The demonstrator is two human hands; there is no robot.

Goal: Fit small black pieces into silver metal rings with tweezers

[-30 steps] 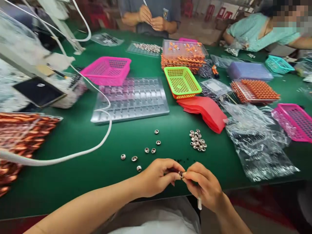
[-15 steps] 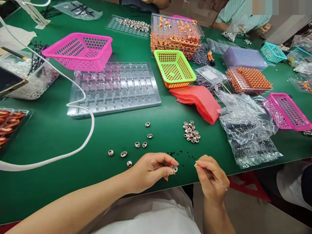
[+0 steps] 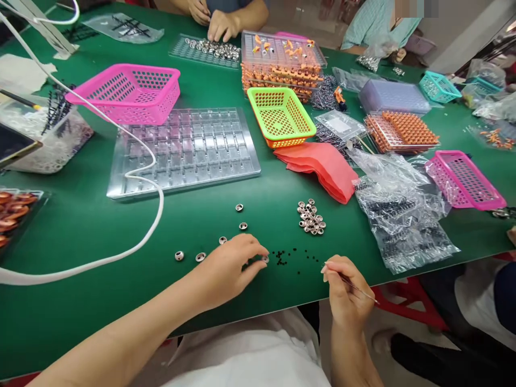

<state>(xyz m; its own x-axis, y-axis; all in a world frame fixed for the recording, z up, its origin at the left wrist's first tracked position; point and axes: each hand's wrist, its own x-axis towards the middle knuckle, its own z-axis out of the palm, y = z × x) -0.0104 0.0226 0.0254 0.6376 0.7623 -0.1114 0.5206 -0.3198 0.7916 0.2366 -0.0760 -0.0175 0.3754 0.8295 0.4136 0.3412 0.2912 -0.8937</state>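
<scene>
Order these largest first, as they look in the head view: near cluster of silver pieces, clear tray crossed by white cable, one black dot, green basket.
Clear tray
Green basket
Near cluster of silver pieces
One black dot

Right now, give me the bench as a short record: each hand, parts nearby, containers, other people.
Left hand: left hand pinches a small metal cup between thumb and finger
Right hand: right hand holds a thin metal tool
Between hands: tiny black bits, scattered on the green table
Cups: a cluster of metal cups beyond the bits; five loose metal cups visible beyond the left hand
Containers: green basket nested in an orange one; pink basket overlapping the clear tray in view
Co-worker: a person's hand at the far tray
</scene>
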